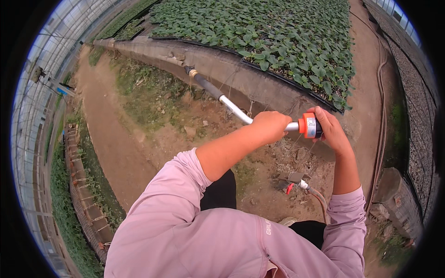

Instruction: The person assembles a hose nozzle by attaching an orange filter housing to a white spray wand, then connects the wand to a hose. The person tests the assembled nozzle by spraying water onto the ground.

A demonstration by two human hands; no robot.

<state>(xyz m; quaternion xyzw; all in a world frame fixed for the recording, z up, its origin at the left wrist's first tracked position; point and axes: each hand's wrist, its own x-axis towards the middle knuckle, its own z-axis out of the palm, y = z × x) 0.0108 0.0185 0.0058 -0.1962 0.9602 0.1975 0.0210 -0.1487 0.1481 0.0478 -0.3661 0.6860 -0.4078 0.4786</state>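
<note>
My left hand [271, 126] is wrapped round the silver tube of a watering wand [236, 109], close to its head. The wand lies slantwise, with a black foam grip [208, 86] and a brass-coloured fitting at its far left end. At the other end sits an orange and black spray head [309, 126] with a pale label. My right hand [333, 132] holds the black face of that head, thumb up along its side; some of its fingers are hidden behind it.
Black trays of leafy green seedlings [278, 37] fill a raised concrete-edged bed [227, 65] ahead. Below my hands, a hose [320, 197] joins a valve with a red handle [290, 188] on the dirt ground. Another hose [381, 92] runs along the path at right, beside a gravelly bed [412, 69].
</note>
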